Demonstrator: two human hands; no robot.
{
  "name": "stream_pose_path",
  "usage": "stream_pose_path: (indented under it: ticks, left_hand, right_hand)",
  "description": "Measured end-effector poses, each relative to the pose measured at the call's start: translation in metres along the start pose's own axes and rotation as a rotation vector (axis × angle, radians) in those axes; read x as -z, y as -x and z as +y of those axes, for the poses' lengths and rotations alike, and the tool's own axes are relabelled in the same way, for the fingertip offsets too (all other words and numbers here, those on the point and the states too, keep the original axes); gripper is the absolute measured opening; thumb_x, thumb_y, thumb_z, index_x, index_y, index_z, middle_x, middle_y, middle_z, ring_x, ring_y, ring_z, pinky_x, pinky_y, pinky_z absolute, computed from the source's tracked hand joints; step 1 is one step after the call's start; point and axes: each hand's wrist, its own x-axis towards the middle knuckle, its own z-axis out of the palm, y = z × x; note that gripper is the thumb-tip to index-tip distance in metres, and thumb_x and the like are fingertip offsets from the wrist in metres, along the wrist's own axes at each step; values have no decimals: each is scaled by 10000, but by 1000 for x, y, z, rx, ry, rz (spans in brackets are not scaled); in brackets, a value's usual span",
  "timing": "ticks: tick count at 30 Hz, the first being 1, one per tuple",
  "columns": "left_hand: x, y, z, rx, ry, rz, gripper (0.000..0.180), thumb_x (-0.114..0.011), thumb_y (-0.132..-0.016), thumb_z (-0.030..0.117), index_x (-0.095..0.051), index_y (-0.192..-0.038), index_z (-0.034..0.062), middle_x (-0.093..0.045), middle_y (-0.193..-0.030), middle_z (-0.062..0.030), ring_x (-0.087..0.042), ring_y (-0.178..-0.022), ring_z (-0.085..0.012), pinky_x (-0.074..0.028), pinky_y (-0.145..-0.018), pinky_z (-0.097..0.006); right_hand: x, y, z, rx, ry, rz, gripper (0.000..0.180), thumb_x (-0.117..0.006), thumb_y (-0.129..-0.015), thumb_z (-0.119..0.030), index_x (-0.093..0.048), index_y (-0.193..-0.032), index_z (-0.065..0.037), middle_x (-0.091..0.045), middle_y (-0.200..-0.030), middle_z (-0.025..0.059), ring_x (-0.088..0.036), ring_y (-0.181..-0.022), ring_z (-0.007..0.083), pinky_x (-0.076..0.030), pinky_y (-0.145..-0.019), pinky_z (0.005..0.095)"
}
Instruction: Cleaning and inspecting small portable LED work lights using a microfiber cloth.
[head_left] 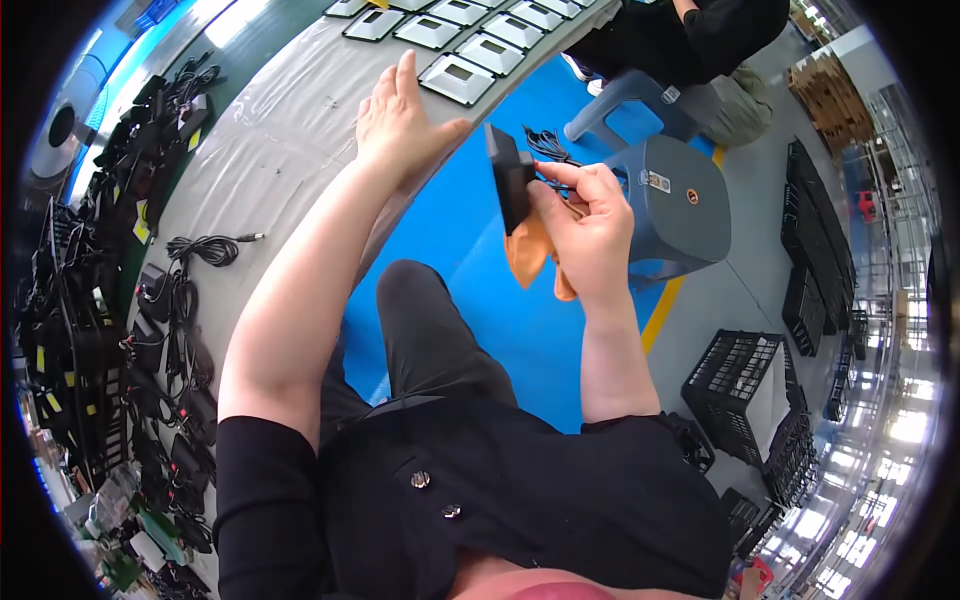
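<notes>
My left hand (pixel 395 125) rests palm down near the edge of the covered table (pixel 270 120), its fingers stretched and thumb out, holding nothing. Just past its fingertips lies a flat, black-edged pale panel (pixel 458 78), the nearest of several set out in rows. Over the blue floor, beyond the table's edge, my right hand (pixel 590 220) grips a thin black rectangular device (pixel 510 180) with a small block on its back. An orange cloth (pixel 528 250) hangs from the same hand, below the device. Black cable (pixel 548 143) shows behind these fingers; whether it joins the device, I cannot tell.
Black adapters and coiled cables (pixel 210 248) cover the table's left side. A grey plastic stool (pixel 680 200) stands to the right of my right hand. Another person (pixel 690 40) sits at the far right. A black crate (pixel 735 370) is on the floor at right.
</notes>
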Motion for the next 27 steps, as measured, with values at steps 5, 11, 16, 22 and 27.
stream_pose_path:
  ticks: [5, 11, 16, 22, 27]
  left_hand:
    - [-9, -12, 1, -6, 0, 111, 970, -714, -674, 488, -260, -1402, 36, -545, -1234, -145, -460, -1208, -249, -342, -985, -380]
    - [-6, -13, 14, -16, -3, 122, 1062, -735, -624, 572, -242, -1404, 47, -507, -1245, -127, -433, -1224, -260, -314, -992, -445]
    - [0, -12, 15, 85, 18, 60, 1009, -733, -649, 486, -228, -1407, 52, -537, -1228, -128, -432, -1230, -263, -309, -1004, -458]
    - [54, 80, -21, 107, 120, -26, 932, -725, -662, 349, -257, -1396, 19, -540, -1210, -163, -448, -1204, -310, -368, -1004, -388]
    - [110, 183, -73, 103, 64, 63, 903, -727, -673, 294, -262, -1399, 25, -536, -1205, -177, -447, -1205, -339, -379, -1003, -405]
  right_hand:
    - [-14, -1, 5, 307, 171, 86, 249, -778, -705, -34, -690, -938, -31, -514, -765, 39, -554, -559, 112, -456, -486, 245]
    - [-22, -1, -11, 413, 349, 90, 259, -790, -688, -55, -704, -932, -61, -521, -751, 30, -526, -609, 138, -439, -538, 252]
    - [-22, 8, -16, 431, 385, 77, 224, -778, -697, -59, -693, -904, -54, -511, -715, 33, -546, -545, 138, -431, -481, 274]
    - [-16, -5, -26, 386, 531, 8, 127, -750, -743, -141, -708, -845, -78, -539, -725, 66, -554, -601, 218, -443, -539, 330]
    - [-74, -18, -59, 521, 589, -277, 177, -720, -768, -221, -669, -712, -62, -564, -727, 63, -581, -582, 229, -435, -517, 341]
